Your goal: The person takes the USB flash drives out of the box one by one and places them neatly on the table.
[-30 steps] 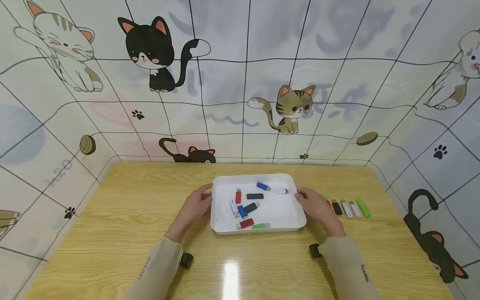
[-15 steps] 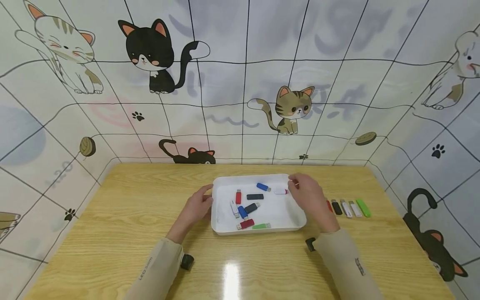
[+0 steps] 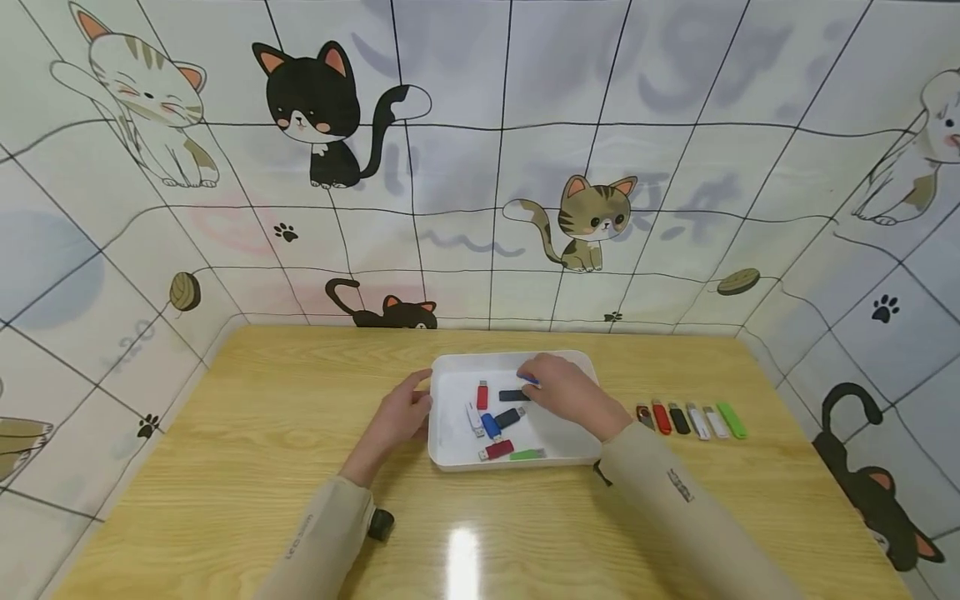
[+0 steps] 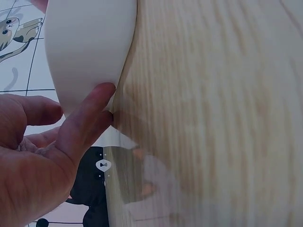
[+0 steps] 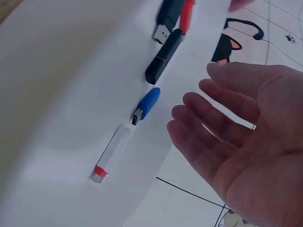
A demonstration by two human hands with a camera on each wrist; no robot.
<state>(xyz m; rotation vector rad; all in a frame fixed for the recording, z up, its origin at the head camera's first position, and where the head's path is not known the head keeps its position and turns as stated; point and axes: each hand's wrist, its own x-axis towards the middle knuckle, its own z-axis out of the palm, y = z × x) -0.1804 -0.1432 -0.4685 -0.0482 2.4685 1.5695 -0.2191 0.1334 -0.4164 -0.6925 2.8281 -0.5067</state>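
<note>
A white tray [image 3: 558, 437] holds several USB sticks: red [image 3: 482, 395], white [image 3: 475, 419], dark [image 3: 510, 417], blue [image 3: 491, 426], dark red [image 3: 497, 450] and green [image 3: 527, 454] among them. My left hand [image 3: 397, 418] [image 4: 47, 165] touches the tray's left side with its fingertips, fingers loosely bent. Over the upper right part of the tray is my right hand [image 3: 570, 392], beside another blue stick [image 3: 528, 379]. In the right wrist view that hand [image 5: 255, 137] has relaxed, spread fingers, apart from the blue stick [image 5: 150, 101]; a white stick with a red end [image 5: 113, 149] lies nearby.
Right of the tray, several USB sticks stand in a row on the wooden table [image 3: 225, 467], from a dark one [image 3: 644, 417] and a red one [image 3: 661, 417] to a green one [image 3: 731, 421]. Behind the table hangs a cloth printed with cats [image 3: 596, 221].
My right hand has left the tray's right edge and moved leftward over the tray to the upper blue stick. The left hand stays at the tray's left side.
</note>
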